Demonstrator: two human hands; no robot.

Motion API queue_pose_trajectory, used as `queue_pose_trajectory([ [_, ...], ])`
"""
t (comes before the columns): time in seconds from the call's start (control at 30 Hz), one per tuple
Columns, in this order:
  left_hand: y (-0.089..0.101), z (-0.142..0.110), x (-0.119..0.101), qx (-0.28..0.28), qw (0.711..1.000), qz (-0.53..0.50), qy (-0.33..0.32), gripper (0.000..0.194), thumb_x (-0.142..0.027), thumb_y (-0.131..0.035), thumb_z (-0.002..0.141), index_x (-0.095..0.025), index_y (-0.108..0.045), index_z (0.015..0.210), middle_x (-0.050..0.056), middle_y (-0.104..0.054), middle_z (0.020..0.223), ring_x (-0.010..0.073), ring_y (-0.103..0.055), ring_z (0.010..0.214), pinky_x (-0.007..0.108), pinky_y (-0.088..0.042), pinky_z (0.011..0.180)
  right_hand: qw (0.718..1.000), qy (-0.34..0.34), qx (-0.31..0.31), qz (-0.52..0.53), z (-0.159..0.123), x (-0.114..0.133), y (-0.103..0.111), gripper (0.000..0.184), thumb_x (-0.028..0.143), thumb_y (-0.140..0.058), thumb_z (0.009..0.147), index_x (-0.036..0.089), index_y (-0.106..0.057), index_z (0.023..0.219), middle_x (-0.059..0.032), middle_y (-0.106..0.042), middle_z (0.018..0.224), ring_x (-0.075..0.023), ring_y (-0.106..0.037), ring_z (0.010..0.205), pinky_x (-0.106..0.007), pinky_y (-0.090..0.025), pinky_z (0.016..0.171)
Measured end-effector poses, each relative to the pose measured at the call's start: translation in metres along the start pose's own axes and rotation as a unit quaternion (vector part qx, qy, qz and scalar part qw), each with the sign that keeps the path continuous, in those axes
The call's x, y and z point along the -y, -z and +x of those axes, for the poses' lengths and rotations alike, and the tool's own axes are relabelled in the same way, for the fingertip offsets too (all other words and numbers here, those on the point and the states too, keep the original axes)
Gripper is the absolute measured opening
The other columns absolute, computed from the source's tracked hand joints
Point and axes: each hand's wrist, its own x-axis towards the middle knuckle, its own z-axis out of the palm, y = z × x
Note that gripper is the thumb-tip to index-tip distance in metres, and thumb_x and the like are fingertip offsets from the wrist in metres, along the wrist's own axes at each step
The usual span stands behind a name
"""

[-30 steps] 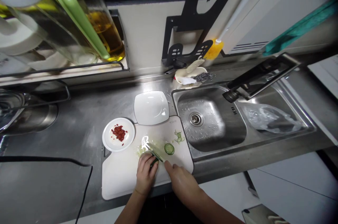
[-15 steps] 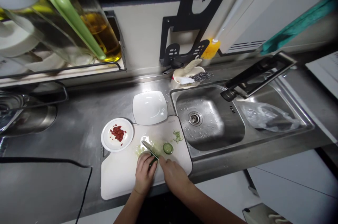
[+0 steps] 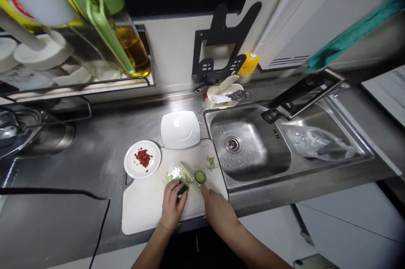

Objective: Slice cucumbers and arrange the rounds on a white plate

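Note:
My left hand presses a short piece of cucumber onto the white cutting board, its fingers curled over it. My right hand is closed round the handle of a knife, its blade pointing up and to the left. The blade stands just right of the cucumber piece, with a pale green slice beside it. A round cucumber slice lies to the right of the blade. Thin green peelings rest near the board's right edge. Wet pale bits lie above my left hand.
A white plate of small red pieces overlaps the board's upper left. Behind the board is a square white plate. A steel sink with a black faucet lies right. Oil bottles stand on a rack upper left.
The knife has moved right, away from the cucumber piece, with a fresh slice now beside the blade. My left hand stays on the cucumber. The camera view has tilted slightly.

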Motion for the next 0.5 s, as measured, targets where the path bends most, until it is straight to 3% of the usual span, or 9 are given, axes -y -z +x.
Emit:
queue_pose_trajectory([
  [0.2, 0.0, 0.0, 0.001, -0.008, 1.0, 0.001, -0.009, 0.027, -0.016, -0.057, 0.084, -0.018, -0.057, 0.11, 0.009, -0.06, 0.103, 0.0195, -0.058, 0.102, 0.04, -0.052, 0.09, 0.999, 0.007, 0.045, -0.007, -0.022, 0.004, 0.005, 0.05, -0.001, -0.028, 0.086, 0.02, -0.049, 0.127, -0.0092, -0.067, 0.096, -0.0216, -0.067, 0.083, -0.026, -0.047, 0.066],
  [0.5, -0.003, -0.003, 0.004, -0.017, 1.0, 0.013, -0.02, 0.021, -0.013, -0.059, 0.082, -0.017, -0.057, 0.103, 0.009, -0.059, 0.104, 0.0197, -0.056, 0.103, 0.041, -0.052, 0.09, 0.999, 0.002, 0.054, -0.006, -0.038, 0.003, 0.003, 0.052, -0.004, -0.028, 0.084, 0.021, -0.051, 0.123, -0.0093, -0.068, 0.093, -0.0206, -0.068, 0.079, -0.024, -0.046, 0.063],
])
